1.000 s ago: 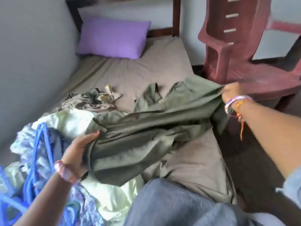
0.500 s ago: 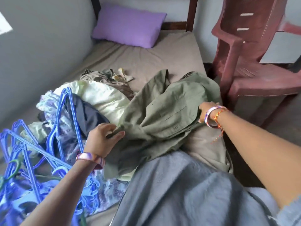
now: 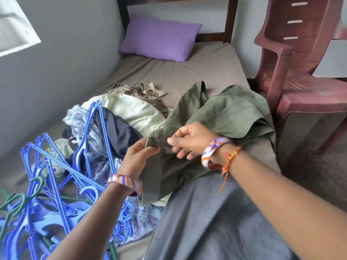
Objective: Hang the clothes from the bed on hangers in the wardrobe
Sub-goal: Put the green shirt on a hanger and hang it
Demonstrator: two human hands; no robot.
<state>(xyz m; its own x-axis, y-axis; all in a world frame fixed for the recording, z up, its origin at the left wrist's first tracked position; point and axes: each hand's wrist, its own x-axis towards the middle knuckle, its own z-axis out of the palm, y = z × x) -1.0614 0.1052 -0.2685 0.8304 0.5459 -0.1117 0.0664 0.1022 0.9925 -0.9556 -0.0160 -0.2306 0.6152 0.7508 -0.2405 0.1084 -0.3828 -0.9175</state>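
An olive green shirt (image 3: 231,117) lies crumpled on the bed (image 3: 187,72). My left hand (image 3: 139,156) pinches its buttoned edge near a button. My right hand (image 3: 189,140) grips the same edge just to the right, fingers curled round the fabric. A tangle of blue hangers (image 3: 56,184) lies at the left on the bed. Behind it sits a pile of clothes: a pale green garment (image 3: 131,111), a dark navy garment (image 3: 120,132), a floral cloth (image 3: 84,128) and a brown-grey garment (image 3: 139,91). No wardrobe is in sight.
A purple pillow (image 3: 159,38) lies at the head of the bed. A dark red plastic chair (image 3: 300,72) stands close to the bed's right side. A grey wall (image 3: 56,72) runs along the left. My grey-clothed lap (image 3: 206,222) fills the foreground.
Both hands have come together at the shirt's buttoned edge; earlier they held it spread wide apart. The shirt has dropped onto the bed. The view has tilted down and left.
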